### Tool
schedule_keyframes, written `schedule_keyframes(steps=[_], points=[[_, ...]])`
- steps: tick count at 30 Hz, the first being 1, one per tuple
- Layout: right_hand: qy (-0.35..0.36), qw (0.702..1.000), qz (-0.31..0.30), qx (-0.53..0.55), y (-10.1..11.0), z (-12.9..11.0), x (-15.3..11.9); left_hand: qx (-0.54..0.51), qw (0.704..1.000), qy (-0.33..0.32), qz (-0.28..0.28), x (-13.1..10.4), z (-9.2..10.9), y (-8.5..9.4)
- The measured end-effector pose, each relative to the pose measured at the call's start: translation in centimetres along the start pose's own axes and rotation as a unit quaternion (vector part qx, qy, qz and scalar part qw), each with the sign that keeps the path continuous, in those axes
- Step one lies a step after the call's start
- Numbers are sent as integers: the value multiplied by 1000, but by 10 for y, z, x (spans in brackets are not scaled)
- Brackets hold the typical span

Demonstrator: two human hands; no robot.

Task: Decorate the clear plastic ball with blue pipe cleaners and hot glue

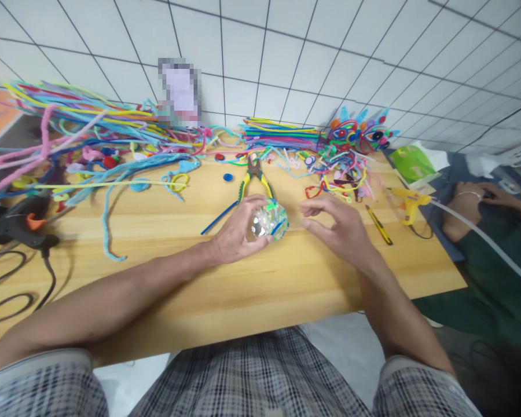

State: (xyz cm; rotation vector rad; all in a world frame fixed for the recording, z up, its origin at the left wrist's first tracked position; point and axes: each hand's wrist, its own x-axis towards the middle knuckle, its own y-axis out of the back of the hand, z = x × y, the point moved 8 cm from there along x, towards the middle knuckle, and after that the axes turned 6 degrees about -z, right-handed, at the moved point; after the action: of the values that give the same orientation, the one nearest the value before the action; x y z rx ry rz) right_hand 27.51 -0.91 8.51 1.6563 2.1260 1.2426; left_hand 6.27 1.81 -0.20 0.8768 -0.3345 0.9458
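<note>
My left hand (237,234) is closed around a clear, rounded object with shiny green and blue bits (276,219), holding it just above the table. What exactly it is, I cannot make out. To its right hovers my right hand (341,229), fingers bent and thumb apart from them, with nothing visible in between. Pliers (255,169) with yellow and green handles lie directly behind the left hand. A short blue stick (218,218) rests by the left fingers, and a blue button-like disc (228,177) sits further back.
Pipe cleaners (113,127) are heaped at the back left, with another bundle (282,134) along the wall. Colourful craft figures (360,133) stand at the back right. A yellow cutter (378,226) and yellow glue gun (410,205) lie right. Another person's arm (464,211) is beyond the table edge.
</note>
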Motion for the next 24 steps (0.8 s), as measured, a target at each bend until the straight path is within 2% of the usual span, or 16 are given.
schedule_keyframes(steps=[4, 8, 14, 17, 24], points=[[23, 999, -30, 35, -27, -12, 11, -3, 1000, 4, -7, 1, 0, 0], [28, 997, -48, 46, -33, -5, 19, -3, 1000, -1, -14, 2, 2, 0], [-90, 984, -77, 132, -43, 22, 23, 2, 1000, -2, -13, 3, 2, 2], [-116, 972, -82, 185, -49, 25, 24, -1, 1000, -3, -11, 4, 2, 2], [-60, 991, -61, 107, -40, 8, 31, -13, 1000, 4, -10, 4, 0, 2]])
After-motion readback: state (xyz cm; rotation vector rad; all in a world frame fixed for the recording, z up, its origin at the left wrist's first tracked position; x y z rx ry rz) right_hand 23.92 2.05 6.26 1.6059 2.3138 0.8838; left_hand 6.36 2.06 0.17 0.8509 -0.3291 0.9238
